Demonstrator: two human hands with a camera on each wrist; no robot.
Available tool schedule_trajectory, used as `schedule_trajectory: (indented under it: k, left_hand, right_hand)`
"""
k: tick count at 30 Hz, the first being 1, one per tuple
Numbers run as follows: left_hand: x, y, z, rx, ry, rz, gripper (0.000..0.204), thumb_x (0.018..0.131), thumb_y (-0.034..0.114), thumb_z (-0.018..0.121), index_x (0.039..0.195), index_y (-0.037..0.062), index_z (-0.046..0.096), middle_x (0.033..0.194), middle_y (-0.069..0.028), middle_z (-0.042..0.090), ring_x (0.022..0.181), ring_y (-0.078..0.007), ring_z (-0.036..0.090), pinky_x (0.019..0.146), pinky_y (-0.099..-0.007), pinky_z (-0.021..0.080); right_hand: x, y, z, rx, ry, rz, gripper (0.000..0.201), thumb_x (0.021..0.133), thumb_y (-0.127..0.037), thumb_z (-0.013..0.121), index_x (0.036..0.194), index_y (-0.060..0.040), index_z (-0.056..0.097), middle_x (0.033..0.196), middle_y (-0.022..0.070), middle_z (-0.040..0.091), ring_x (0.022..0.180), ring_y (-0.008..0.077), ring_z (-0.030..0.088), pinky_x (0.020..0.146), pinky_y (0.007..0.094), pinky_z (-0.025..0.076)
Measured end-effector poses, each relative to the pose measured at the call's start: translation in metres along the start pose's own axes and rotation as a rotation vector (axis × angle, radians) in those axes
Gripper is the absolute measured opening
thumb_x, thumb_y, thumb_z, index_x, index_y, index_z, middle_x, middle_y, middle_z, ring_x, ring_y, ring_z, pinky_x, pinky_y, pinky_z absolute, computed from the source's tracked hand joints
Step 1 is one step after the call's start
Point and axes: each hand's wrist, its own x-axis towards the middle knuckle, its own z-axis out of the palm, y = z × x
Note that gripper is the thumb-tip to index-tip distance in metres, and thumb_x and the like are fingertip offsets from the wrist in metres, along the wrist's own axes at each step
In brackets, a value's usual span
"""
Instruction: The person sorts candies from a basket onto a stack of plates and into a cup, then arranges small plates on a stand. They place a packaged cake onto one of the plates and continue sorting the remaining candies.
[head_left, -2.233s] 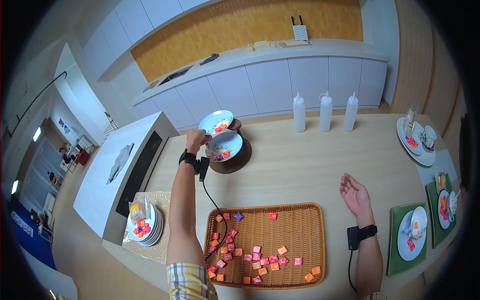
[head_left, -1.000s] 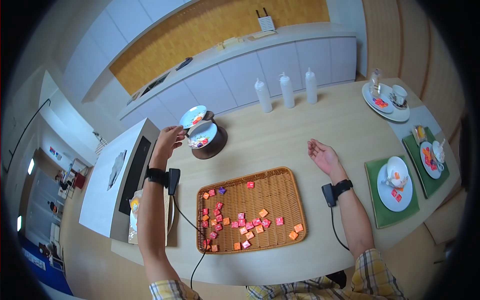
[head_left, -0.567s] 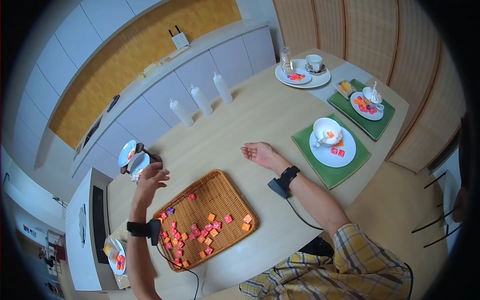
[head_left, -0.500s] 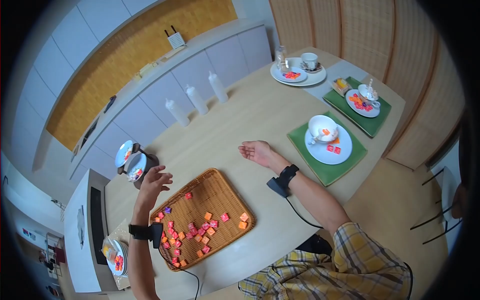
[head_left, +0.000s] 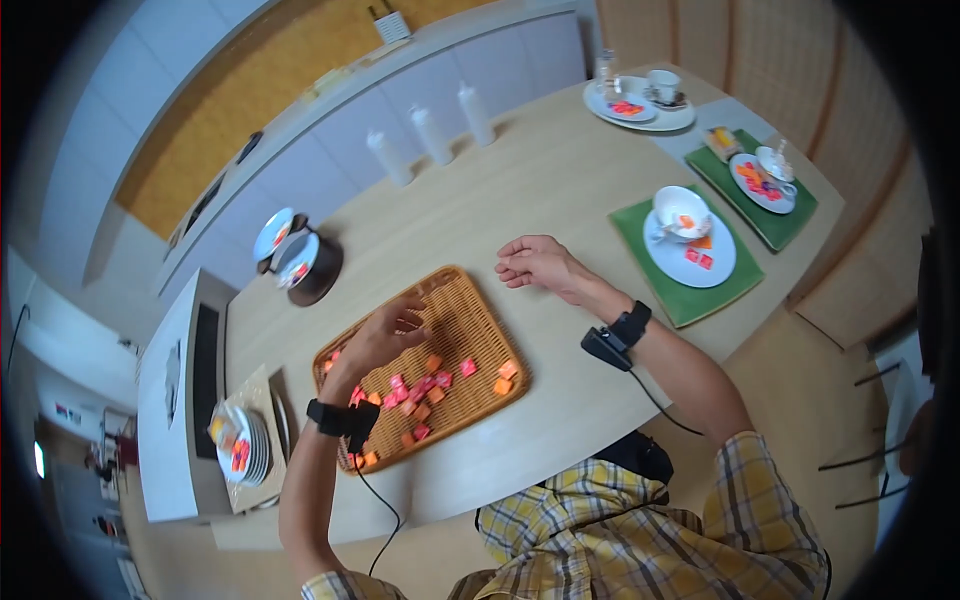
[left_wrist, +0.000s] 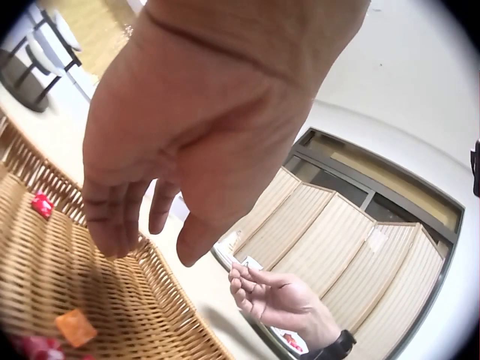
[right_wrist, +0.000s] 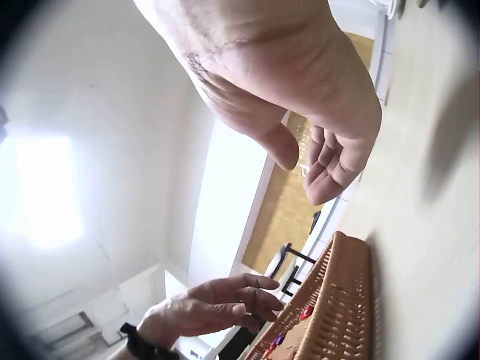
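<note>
My left hand (head_left: pixel 390 335) hangs over the brown wicker basket (head_left: pixel 497 335), fingers loosely bent and holding nothing. Small wrapped candies, red, pink and orange, lie scattered in the basket; below the hand in the left wrist view are an orange candy (left_wrist: pixel 76 328) and a red candy (left_wrist: pixel 43 205). To the right of the basket, my right hand (head_left: pixel 545 268) is held above the table with relaxed fingers, likewise bare. Part of the basket's far side is hidden behind the left hand. In the right wrist view, the basket's rim (right_wrist: pixel 349 300) shows beyond the right hand.
A dark brown pot-like stand (head_left: pixel 322 270) with two candy-bearing plates is at back left. Stacked white plates (head_left: pixel 260 455) sit near left. Squeeze bottles (head_left: pixel 430 137) line the back. Green trays (head_left: pixel 632 235) with plates and cups occupy the right, near a white platter (head_left: pixel 675 118).
The left hand has left the plates on the brown stand and come back over the basket. The head view has swung right. The right hand stays beside the basket.
</note>
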Motion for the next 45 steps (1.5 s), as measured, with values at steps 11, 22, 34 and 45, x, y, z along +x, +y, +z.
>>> schedule_trajectory:
  k: [11,22,34,45]
  left_hand:
    - [-0.064,-0.039,0.024,0.229,-0.017,-0.004,0.054,0.072,0.014,0.079,0.119,0.0035,0.057,0.103,-0.0132,0.064,0.094,-0.0237,0.062,0.083,-0.0354,0.051]
    - [-0.061,-0.058,0.048,0.306,0.115,0.19,0.029,0.082,0.012,0.068,0.109,0.0037,0.06,0.092,-0.0175,0.056,0.086,-0.0318,0.058,0.076,-0.0406,0.049]
    - [-0.058,-0.067,0.045,0.259,0.088,0.317,0.025,0.08,0.006,0.065,0.103,-0.0009,0.06,0.085,-0.0177,0.058,0.082,-0.0324,0.055,0.072,-0.0406,0.048]
    - [-0.062,-0.063,0.038,0.32,0.032,0.286,0.027,0.077,0.005,0.062,0.103,-0.0022,0.057,0.092,-0.0199,0.059,0.087,-0.0367,0.06,0.076,-0.0428,0.051]
  right_hand:
    - [-0.008,0.029,0.092,-1.277,-0.571,-0.37,0.037,0.076,-0.017,0.075,0.104,0.0036,0.062,0.093,0.0167,0.064,0.086,0.0307,0.063,0.075,0.0386,0.052]
    - [-0.01,0.04,0.123,-1.443,-0.705,-0.476,0.051,0.077,-0.025,0.074,0.118,-0.0026,0.052,0.101,0.0211,0.053,0.085,0.038,0.062,0.074,0.0458,0.051]
    - [-0.011,0.023,0.128,-1.43,-0.751,-0.377,0.038,0.083,-0.018,0.068,0.116,-0.0045,0.053,0.099,0.0189,0.057,0.089,0.0374,0.06,0.077,0.0464,0.05]
    - [0.116,-0.048,0.17,-1.396,-0.561,-0.561,0.031,0.081,-0.02,0.07,0.105,-0.0081,0.056,0.09,0.0135,0.062,0.09,0.0323,0.06,0.075,0.0432,0.046]
